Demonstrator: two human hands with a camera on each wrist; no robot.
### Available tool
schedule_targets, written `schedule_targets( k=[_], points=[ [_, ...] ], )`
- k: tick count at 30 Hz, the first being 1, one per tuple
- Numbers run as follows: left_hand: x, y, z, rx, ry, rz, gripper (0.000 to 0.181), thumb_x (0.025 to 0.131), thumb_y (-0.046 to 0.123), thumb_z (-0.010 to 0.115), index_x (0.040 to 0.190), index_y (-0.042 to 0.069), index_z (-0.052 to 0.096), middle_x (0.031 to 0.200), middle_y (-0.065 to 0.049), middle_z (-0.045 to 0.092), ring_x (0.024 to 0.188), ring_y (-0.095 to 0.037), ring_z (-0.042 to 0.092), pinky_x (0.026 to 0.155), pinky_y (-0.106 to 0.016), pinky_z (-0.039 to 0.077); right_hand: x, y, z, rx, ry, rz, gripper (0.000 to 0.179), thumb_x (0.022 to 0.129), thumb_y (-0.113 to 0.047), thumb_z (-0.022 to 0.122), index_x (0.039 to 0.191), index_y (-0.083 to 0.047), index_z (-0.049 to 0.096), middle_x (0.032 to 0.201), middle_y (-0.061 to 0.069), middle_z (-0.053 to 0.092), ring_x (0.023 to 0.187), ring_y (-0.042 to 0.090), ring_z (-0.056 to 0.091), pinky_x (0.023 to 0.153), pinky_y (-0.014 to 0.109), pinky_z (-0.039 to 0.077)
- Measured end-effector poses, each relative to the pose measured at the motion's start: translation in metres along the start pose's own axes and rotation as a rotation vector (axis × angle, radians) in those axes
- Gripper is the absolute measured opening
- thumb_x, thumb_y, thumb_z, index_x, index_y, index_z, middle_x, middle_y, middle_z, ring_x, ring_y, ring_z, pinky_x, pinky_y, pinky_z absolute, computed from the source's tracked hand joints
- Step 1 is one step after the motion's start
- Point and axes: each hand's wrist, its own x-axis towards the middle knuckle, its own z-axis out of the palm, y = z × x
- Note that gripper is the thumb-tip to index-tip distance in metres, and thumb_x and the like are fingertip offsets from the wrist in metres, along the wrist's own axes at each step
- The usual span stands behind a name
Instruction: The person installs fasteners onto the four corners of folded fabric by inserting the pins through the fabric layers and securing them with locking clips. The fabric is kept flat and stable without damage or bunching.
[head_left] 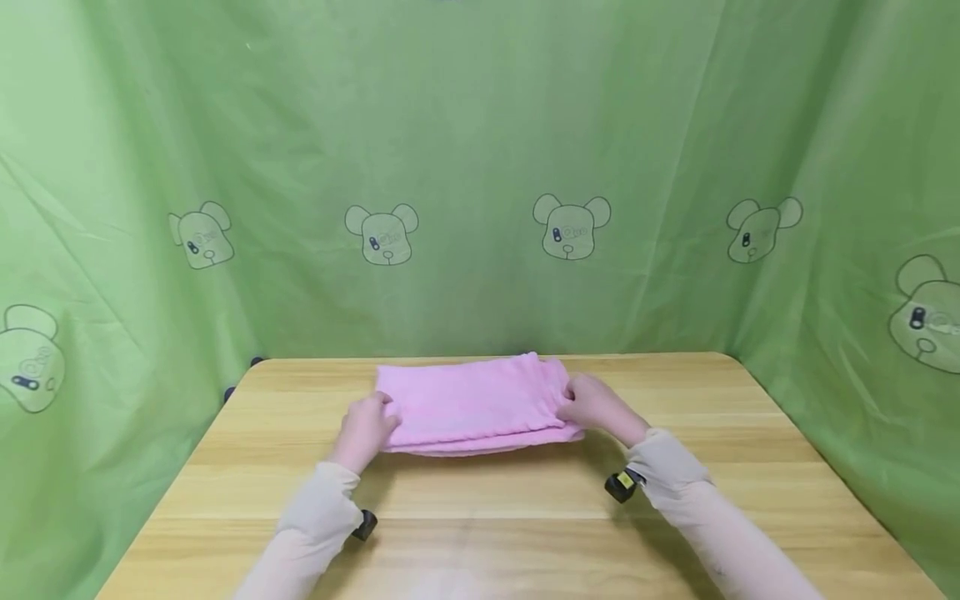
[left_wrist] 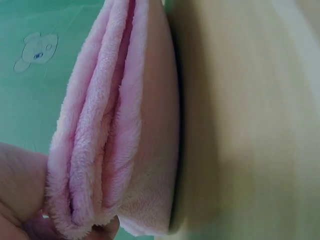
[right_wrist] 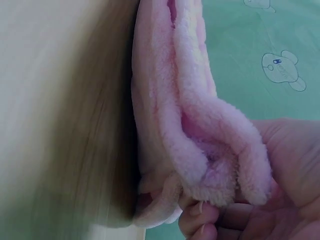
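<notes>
A pink plush cloth point(head_left: 472, 402), folded into several layers, is held up by its two ends over the far half of the table. My left hand point(head_left: 367, 429) pinches its left end, thumb on top and fingers underneath. At the right end my right hand point(head_left: 600, 407) grips the layers, with curled fingertips point(right_wrist: 200, 215) showing below the fold in the right wrist view. The near edge sags a little between the hands. Fuzzy stacked folds of the cloth point(left_wrist: 95, 125) face the left wrist camera, its underside close over the wood.
The wooden table point(head_left: 480, 517) reaches back to a green curtain point(head_left: 480, 125) printed with bear heads, which also closes off both sides. A black wrist camera point(head_left: 364, 525) hangs at the left cuff, another black camera point(head_left: 621, 485) at the right cuff.
</notes>
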Motion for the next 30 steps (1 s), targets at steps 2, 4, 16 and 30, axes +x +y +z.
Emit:
schedule_targets(
  k=[2,4,16,30],
  points=[
    [-0.003,0.002,0.003,0.002,-0.004,0.002,0.034,0.085,0.013,0.071,0.112,-0.006,0.063,0.107,-0.028,0.068,0.097,-0.043,0.066,0.088,-0.052,0.054,-0.008,0.002,0.000,0.006,0.008,-0.005,0.036,0.070,-0.008,0.066,0.058,-0.018,0.033,0.057,-0.005,0.030,0.054,0.012,0.032,0.051,0.025,0.030],
    [-0.007,0.002,0.007,0.003,-0.006,-0.001,0.033,0.085,0.014,0.072,0.111,-0.005,0.064,0.107,-0.027,0.069,0.097,-0.043,0.067,0.087,-0.052,0.055,-0.017,0.003,0.001,0.014,0.006,-0.013,0.036,0.070,-0.008,0.065,0.059,-0.018,0.032,0.057,-0.005,0.030,0.054,0.011,0.032,0.050,0.024,0.030],
    [-0.024,-0.001,0.021,0.035,-0.041,0.003,0.031,0.083,0.013,0.073,0.108,-0.005,0.065,0.103,-0.025,0.070,0.095,-0.041,0.066,0.087,-0.050,0.054,-0.047,0.012,0.022,0.051,-0.028,0.072,0.031,0.070,-0.008,0.068,0.063,-0.015,0.039,0.060,-0.002,0.036,0.056,0.013,0.037,0.051,0.025,0.033],
    [-0.029,-0.009,0.018,0.068,-0.103,-0.061,0.045,0.085,0.023,0.071,0.121,-0.001,0.058,0.110,-0.026,0.059,0.093,-0.040,0.062,0.086,-0.053,0.052,-0.056,0.019,0.016,0.071,-0.073,0.135,0.032,0.075,-0.026,0.078,0.070,-0.009,0.051,0.063,0.001,0.048,0.057,0.015,0.045,0.050,0.025,0.040]
  ],
)
